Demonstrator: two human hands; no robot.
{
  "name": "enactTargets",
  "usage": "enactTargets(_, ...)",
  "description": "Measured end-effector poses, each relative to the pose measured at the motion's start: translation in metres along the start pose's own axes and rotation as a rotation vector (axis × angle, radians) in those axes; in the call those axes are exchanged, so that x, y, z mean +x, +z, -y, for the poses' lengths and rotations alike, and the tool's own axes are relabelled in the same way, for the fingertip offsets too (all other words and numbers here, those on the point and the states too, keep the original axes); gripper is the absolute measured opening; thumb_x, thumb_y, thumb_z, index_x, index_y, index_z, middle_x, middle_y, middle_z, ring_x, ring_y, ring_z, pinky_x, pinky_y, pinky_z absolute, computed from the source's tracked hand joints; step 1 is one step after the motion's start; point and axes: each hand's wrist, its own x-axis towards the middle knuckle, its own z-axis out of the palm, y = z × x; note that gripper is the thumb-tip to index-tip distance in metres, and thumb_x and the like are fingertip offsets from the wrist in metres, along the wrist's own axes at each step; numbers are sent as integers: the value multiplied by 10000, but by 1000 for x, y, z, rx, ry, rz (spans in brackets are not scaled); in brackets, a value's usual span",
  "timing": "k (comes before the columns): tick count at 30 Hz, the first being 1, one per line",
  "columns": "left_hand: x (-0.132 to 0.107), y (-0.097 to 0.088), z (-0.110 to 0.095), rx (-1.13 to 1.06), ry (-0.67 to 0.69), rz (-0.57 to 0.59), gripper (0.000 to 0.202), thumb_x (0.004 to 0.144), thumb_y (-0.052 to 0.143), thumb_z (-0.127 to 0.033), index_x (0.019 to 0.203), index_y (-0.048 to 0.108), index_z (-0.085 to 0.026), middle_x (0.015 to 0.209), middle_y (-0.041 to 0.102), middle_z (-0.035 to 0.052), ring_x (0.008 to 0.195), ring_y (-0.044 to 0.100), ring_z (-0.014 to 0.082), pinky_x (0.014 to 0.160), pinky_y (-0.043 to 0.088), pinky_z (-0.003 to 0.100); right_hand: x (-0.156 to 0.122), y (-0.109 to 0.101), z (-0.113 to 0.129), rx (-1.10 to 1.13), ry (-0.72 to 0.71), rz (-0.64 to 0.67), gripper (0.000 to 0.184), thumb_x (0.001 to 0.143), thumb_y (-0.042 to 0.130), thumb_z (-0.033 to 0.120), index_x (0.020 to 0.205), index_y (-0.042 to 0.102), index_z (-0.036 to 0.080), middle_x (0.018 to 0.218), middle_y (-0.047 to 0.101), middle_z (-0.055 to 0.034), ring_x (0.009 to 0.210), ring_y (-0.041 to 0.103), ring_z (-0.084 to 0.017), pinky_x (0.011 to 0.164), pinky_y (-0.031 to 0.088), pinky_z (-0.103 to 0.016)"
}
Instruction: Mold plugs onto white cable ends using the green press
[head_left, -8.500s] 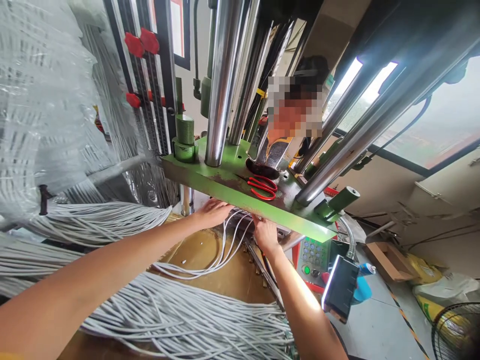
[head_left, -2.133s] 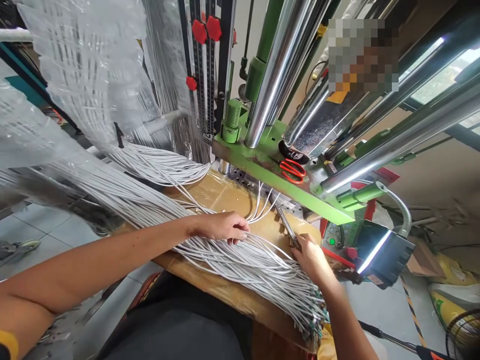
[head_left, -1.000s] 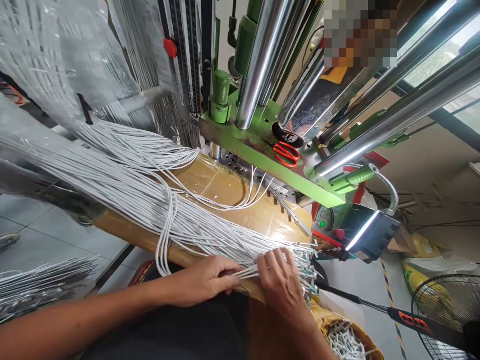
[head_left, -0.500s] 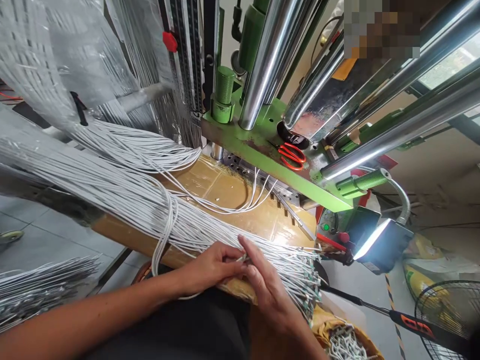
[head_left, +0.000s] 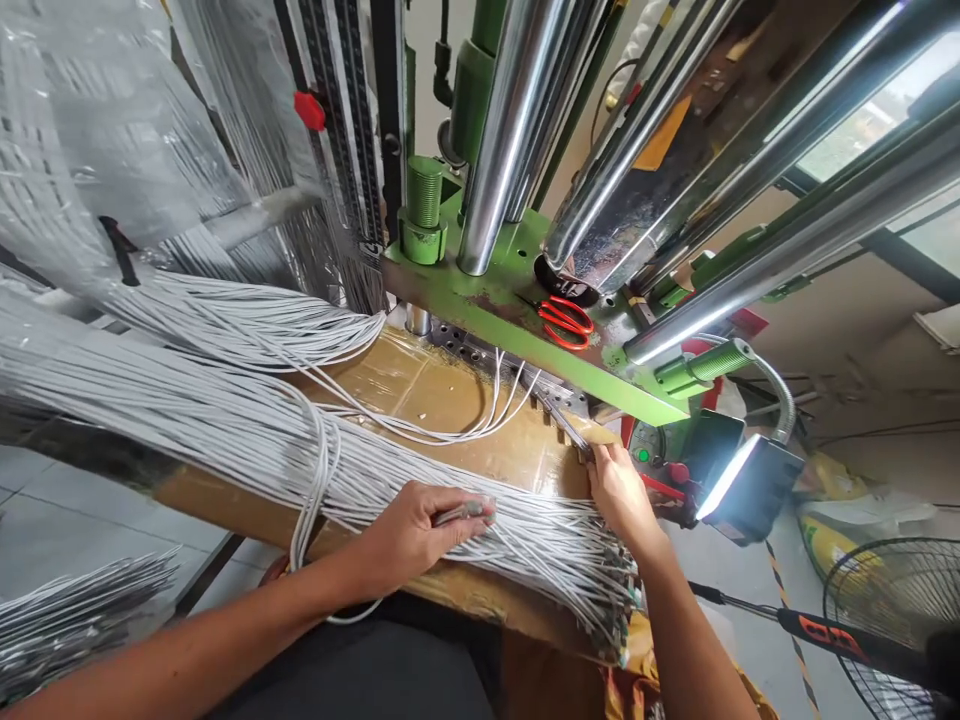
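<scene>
A thick bundle of white cables (head_left: 427, 465) runs along the brown work surface, its ends fanning out at the right. Over the front of the bundle, my left hand (head_left: 412, 530) is closed, with a short grey cable end (head_left: 465, 510) sticking out between thumb and fingers. My right hand (head_left: 619, 495) has its fingers closed round the near end of a narrow metal bar (head_left: 562, 420) with small pegs along its side. The bar lies below the green press plate (head_left: 517, 310), where several separate white cables (head_left: 495, 395) enter the press.
Red-handled scissors (head_left: 566, 322) rest on the press plate beneath steel columns (head_left: 502, 140). A lit lamp (head_left: 742, 485) stands at the right, near a green button (head_left: 643, 455). A fan (head_left: 896, 600) is at the far right. Plastic-wrapped cables (head_left: 97, 120) hang at the left.
My right hand has left my left hand and moved up and right to the metal bar. My left hand stays over the bundle with the cable end. The view has shifted slightly.
</scene>
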Motion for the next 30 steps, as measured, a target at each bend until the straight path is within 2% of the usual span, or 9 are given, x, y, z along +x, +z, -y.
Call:
enactTargets(3,3,-6,0,283,300,24,265,861,510,-159,1036,708,-181,893,752,48,767,688,149,712,498,215,-20,-13,15,82,70,65,262,840,440,192,1032,605,125,749,605,-69,704,571,-205,667,466,-341)
enactTargets(5,6,-7,4,365,429,62,322,876,456,-121,1097,680,-193,968,752,56,853,701,158,778,505,224,-39,-17,32,233,124,135,283,846,441,228,1080,577,143,606,529,18,527,510,-147,519,428,-268)
enactTargets(9,17,2,14,382,560,190,311,898,431,-149,1089,674,-180,1014,742,71,930,694,182,827,506,254,-74,-5,76,906,343,308,440,874,458,355,1275,460,174,560,400,87,410,374,-88,384,332,-199)
enactTargets(12,22,11,18,405,569,240,312,895,421,-158,1079,672,-170,986,742,83,908,691,190,810,506,264,-86,15,96,1041,383,258,517,855,504,399,1321,454,179,539,394,84,415,365,-95,378,324,-207)
enactTargets(17,24,20,18,457,566,241,323,869,419,-102,1059,670,-169,955,743,73,879,688,181,783,503,253,-84,36,98,983,313,113,526,847,522,402,1313,504,160,584,515,30,569,531,-161,488,449,-253)
enactTargets(20,26,23,17,479,581,214,343,848,410,-67,1047,671,-169,943,747,66,862,695,175,771,511,249,-84,35,98,935,266,56,495,856,499,335,1319,520,162,818,660,-35,807,619,-197,690,527,-291)
enactTargets(22,27,24,17,495,579,212,355,836,409,-54,1047,670,-172,956,747,67,866,696,173,772,517,248,-85,34,98,907,223,15,491,859,480,278,1337,513,172,1067,678,-62,997,611,-205,874,505,-320)
enactTargets(24,27,24,17,501,589,219,353,831,416,-51,1046,670,-171,966,747,69,872,698,172,776,521,248,-85,33,99,892,199,5,503,866,461,243,1363,492,172,1215,638,-68,1100,583,-203,988,450,-344)
enactTargets(30,28,23,24,514,630,207,340,874,412,-65,1085,656,-175,1011,741,80,920,696,166,808,524,247,-86,37,99,911,177,-12,521,874,464,224,1394,463,192,1289,612,-58,1194,556,-209,1040,427,-370)
